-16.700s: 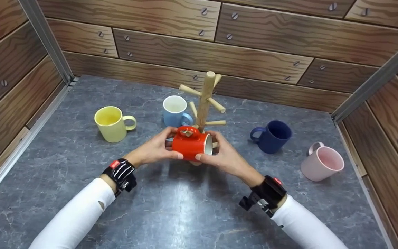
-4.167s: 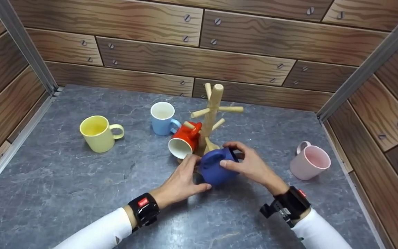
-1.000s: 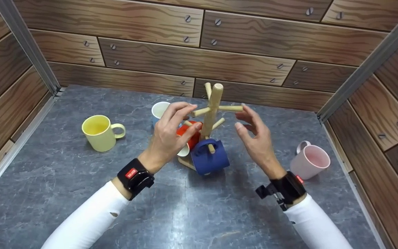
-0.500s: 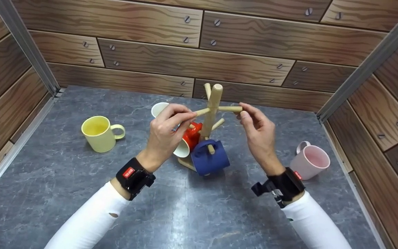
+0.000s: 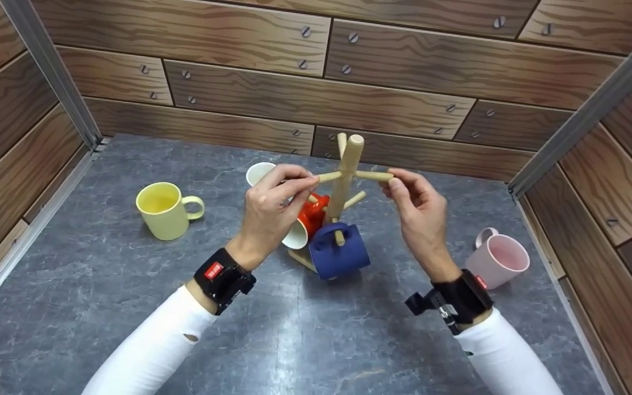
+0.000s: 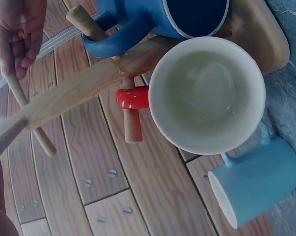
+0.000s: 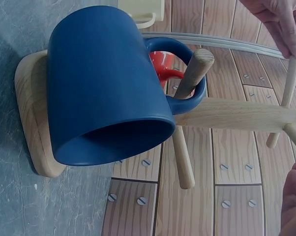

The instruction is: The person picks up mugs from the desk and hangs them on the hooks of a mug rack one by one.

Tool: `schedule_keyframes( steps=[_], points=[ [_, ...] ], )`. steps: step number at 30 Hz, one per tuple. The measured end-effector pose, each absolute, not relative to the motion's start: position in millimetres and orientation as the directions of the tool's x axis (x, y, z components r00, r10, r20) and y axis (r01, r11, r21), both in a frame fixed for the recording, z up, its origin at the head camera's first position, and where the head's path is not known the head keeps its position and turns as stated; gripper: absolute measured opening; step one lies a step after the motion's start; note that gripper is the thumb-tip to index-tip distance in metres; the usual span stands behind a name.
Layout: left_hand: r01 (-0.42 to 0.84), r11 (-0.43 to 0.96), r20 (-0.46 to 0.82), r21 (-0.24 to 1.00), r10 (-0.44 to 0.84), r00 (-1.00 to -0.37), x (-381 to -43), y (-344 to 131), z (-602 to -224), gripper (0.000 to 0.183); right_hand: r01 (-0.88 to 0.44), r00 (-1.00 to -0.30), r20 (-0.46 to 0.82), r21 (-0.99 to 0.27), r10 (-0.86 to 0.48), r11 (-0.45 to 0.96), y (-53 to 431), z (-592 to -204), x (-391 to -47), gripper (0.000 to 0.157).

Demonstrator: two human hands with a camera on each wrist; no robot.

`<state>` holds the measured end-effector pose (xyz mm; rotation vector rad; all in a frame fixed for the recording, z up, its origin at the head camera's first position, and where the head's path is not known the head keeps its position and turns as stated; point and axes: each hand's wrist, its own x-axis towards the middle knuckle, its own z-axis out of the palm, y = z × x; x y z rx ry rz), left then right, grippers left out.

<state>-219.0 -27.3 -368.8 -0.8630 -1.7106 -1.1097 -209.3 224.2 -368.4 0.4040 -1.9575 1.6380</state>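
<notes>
A wooden mug tree (image 5: pixel 351 159) stands between both hands. My left hand (image 5: pixel 272 206) pinches the end of its upper left peg between thumb and fingers. On the opposite side, my right hand (image 5: pixel 419 219) pinches the tip of the upper right peg. A navy mug (image 5: pixel 343 258) hangs by its handle from a lower front peg, tilted on its side. Behind it, a red mug (image 5: pixel 312 218) hangs on another lower peg; its white inside faces up in the left wrist view. The wooden base (image 7: pixel 32 113) shows beneath the navy mug.
A light blue mug (image 6: pixel 258 179) stands behind the left hand, mostly covered in the head view. The yellow mug (image 5: pixel 165 216) is upright at left, and a pink mug (image 5: pixel 491 263) sits at right beside the right wrist. Wood-patterned walls (image 5: pixel 239 109) enclose the grey table (image 5: pixel 228 351).
The red mug, then the navy mug, went from the hands onto lower pegs. The tree turned after the first frame. Over the last second, both hands closed onto the upper pegs.
</notes>
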Motion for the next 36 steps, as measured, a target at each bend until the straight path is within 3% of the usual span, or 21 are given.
schedule_keyframes(
  steps=[11, 25, 36],
  points=[
    [0.855, 0.376, 0.910, 0.358, 0.063, -0.410, -231.5, -21.7, -366.2, 0.012, -0.569, -0.806, 0.586, -0.807, 0.087, 0.160, 231.4, -366.6, -196.2, 0.021],
    [0.838, 0.396, 0.896, 0.375, 0.078, -0.438, -248.8, -16.5, -361.2, 0.010, -0.635, -0.741, 0.670, -0.719, 0.040, 0.283, 227.9, -367.6, -182.4, 0.010],
    [0.813, 0.448, 0.874, 0.373, 0.125, -0.470, -263.3, -7.8, -354.0, 0.010, -0.706, -0.672, 0.740, -0.637, -0.012, 0.309, 219.9, -365.7, -176.1, 0.016]
  ],
)
